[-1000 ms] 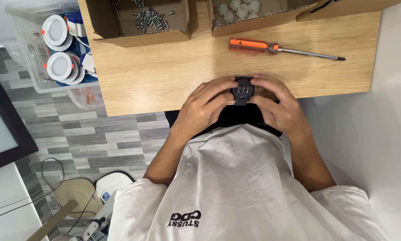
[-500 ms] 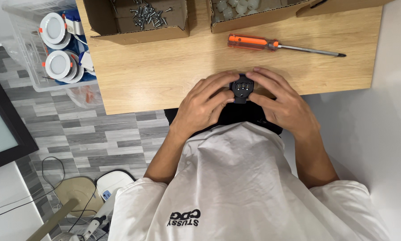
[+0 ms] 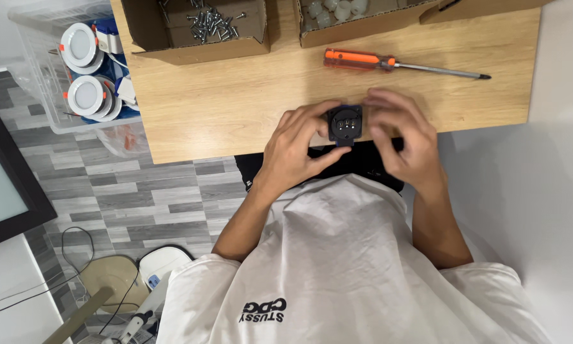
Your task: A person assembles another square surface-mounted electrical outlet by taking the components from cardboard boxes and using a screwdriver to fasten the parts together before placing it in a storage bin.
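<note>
At the near edge of the wooden table (image 3: 235,108), both hands meet around a small black square part (image 3: 344,123) with a round face and a few pale spots on it. The left hand (image 3: 297,150) grips the part from its left side, fingers curled over the top corner and the thumb pressed up under its lower edge. The right hand (image 3: 404,137) closes in from the other side, fingers bent and touching the part's right edge, so the part is pinched between the two hands just above the table's front edge. Both forearms come up from a white T-shirt (image 3: 337,267) that fills the bottom of the view. Farther back on the table, well apart from the hands, lies a screwdriver (image 3: 395,64) with an orange handle and a long metal shaft pointing right. Behind it stand open cardboard boxes: one on the left (image 3: 200,41) holds a heap of loose screws (image 3: 210,19), and one in the middle (image 3: 356,25) holds pale rounded pieces. Left of the table, a clear plastic bin (image 3: 44,83) holds round white lamps (image 3: 82,48) with orange clips. Grey plank flooring (image 3: 121,197) shows below the bin, with a dark framed panel (image 3: 6,185) at the left edge.
</note>
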